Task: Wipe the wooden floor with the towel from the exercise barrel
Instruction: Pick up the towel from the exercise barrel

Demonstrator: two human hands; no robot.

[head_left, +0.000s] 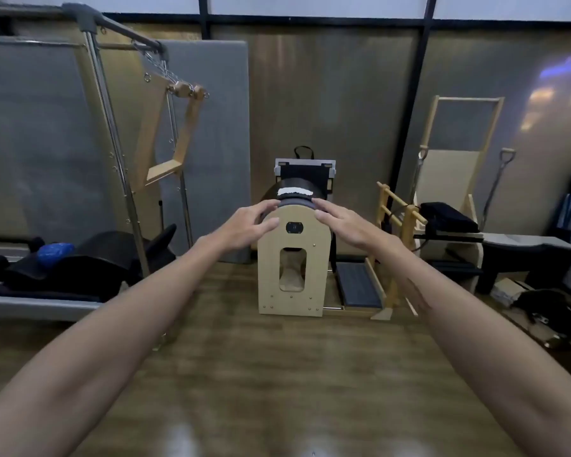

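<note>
The white towel (294, 191) lies draped across the rounded black padded top of the exercise barrel (294, 268), farther from the camera than both hands and between them in the view. The left hand (249, 222) reaches forward on the barrel's left side, the right hand (338, 219) on its right, both with fingers spread and only loosely bent, holding nothing. Their fingertips overlap the edge of the black pad in the picture, but whether they touch it cannot be told; neither hand reaches the towel.

The towel looks soft and slightly fluffy, a narrow crumpled band with an uneven edge. The barrel has a pale wooden end panel with an arched top, a rounded rectangular cut-out in its middle, a small dark badge above that, and small screw heads along its base. It stands on the wooden floor (277, 384), whose brown planks are smooth and show a dull shine near the bottom of the frame.

To the left stands a metal-framed apparatus (112, 127) with chains and a wooden bar, with a blue ball (55, 252) resting on black curved pads below. Grey mats (211, 127) lean upright against the wall behind.
</note>
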